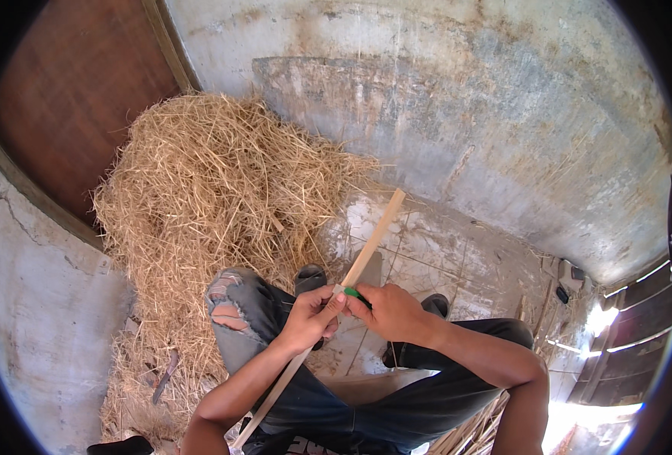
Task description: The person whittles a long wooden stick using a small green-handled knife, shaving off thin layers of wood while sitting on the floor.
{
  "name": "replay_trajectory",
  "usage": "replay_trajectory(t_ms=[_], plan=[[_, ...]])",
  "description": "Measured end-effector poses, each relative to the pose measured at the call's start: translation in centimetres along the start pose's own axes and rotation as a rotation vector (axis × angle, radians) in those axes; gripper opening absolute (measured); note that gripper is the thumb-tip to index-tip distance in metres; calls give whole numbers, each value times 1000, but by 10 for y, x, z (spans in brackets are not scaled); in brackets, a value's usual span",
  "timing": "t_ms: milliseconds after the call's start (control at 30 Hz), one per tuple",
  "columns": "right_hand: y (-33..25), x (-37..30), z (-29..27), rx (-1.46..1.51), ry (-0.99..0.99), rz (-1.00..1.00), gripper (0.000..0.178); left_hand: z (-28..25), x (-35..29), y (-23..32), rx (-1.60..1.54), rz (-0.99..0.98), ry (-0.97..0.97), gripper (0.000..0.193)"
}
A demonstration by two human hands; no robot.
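A long, flat, pale strip of bamboo or wood (374, 244) slants across my lap, its far end raised over the floor and its near end by my left forearm. My left hand (311, 318) is closed around the strip near its middle. In my right hand (396, 312) is a small green-handled knife (357, 297), gripped in closed fingers. Its short light blade lies against the strip right beside my left thumb. Most of the handle is hidden by my right fingers.
A big heap of straw (207, 182) fills the left side, against a brown door panel (70, 98) and a stained wall (457, 114). Dirty tiles (427, 254) lie beyond my feet. Thin sticks (472, 428) lie by my right thigh. A dark curved piece (166, 375) rests on the straw.
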State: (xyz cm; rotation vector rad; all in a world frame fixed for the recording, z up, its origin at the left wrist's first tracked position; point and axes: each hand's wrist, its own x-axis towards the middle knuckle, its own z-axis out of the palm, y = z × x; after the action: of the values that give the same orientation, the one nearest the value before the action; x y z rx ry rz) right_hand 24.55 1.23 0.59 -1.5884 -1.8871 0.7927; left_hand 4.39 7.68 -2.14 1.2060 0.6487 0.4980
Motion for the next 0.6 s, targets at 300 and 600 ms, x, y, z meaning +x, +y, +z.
replay_trajectory(t_ms=[300, 600], plan=[[-4, 3, -2, -94, 13, 7, 41, 0, 1, 0, 15, 19, 22, 36], [-1, 4, 1, -282, 175, 67, 36, 8, 3, 9, 49, -112, 176, 37]])
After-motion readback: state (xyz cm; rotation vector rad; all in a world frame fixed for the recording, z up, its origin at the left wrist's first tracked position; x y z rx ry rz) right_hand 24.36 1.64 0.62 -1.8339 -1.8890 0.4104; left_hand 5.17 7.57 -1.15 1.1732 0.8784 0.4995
